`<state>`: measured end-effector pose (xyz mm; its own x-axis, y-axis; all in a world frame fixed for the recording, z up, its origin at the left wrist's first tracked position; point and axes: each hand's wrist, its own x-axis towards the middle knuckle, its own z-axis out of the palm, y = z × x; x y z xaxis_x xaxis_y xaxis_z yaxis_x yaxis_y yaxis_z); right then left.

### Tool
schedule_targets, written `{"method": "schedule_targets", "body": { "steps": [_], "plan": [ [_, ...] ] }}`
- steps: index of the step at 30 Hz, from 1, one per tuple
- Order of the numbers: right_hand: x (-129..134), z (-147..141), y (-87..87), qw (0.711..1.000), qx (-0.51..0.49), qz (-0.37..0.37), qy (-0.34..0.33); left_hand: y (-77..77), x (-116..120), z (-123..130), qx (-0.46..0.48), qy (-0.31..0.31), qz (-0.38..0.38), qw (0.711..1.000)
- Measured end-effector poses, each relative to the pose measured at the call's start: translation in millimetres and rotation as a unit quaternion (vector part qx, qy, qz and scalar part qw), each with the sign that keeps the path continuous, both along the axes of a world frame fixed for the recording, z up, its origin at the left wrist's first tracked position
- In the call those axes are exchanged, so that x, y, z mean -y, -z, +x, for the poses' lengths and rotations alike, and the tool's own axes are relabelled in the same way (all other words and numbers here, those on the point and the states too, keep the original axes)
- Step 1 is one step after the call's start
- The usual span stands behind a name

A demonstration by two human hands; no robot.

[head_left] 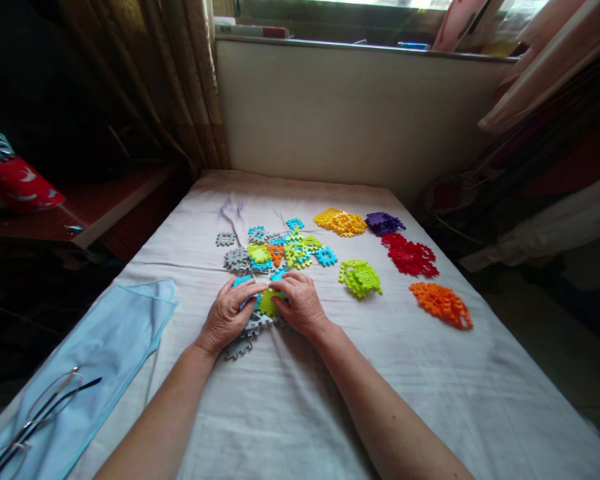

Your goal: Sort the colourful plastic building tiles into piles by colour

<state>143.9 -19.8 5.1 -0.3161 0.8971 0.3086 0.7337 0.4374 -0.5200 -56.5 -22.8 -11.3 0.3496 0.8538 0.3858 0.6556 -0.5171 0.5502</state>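
In the head view my left hand point(231, 312) is curled over the mixed pile, its fingers and thumb around a blue interlocking tile point(251, 300). A lime-green interlocking tile point(269, 302) shows between both hands. My right hand point(300, 301) has its thumb and fingers closed on the right side of that green tile. Grey tiles point(239, 347) lie under and in front of the left hand. Just beyond the hands the pile goes on with grey, blue and lime-green tiles and an orange triangular piece point(275, 254). My fingertips partly cover the pieces beneath them.
Sorted heaps lie to the right: yellow point(341, 221), purple point(384, 223), red point(411, 255), lime-green point(360, 278) and orange point(441, 305) pieces. On the left a light-blue cloth point(105, 333) carries eyeglasses point(40, 417). A pale sheet point(300, 413) covers the surface, with a wall behind.
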Motion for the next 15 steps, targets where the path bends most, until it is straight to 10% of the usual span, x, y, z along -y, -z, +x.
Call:
{"method": "schedule_targets", "body": {
  "steps": [8, 15],
  "plan": [
    [-14, 30, -10.3, 0.964, -0.254, -0.036, 0.068, 1.7, -1, -4, -0.017, -0.033, 0.024, 0.999],
    [-28, 137, -24.8, 0.899, -0.289, 0.061, 0.323, 2.1, -2, -2, -0.021, -0.024, 0.015, 0.999]
  ]
}}
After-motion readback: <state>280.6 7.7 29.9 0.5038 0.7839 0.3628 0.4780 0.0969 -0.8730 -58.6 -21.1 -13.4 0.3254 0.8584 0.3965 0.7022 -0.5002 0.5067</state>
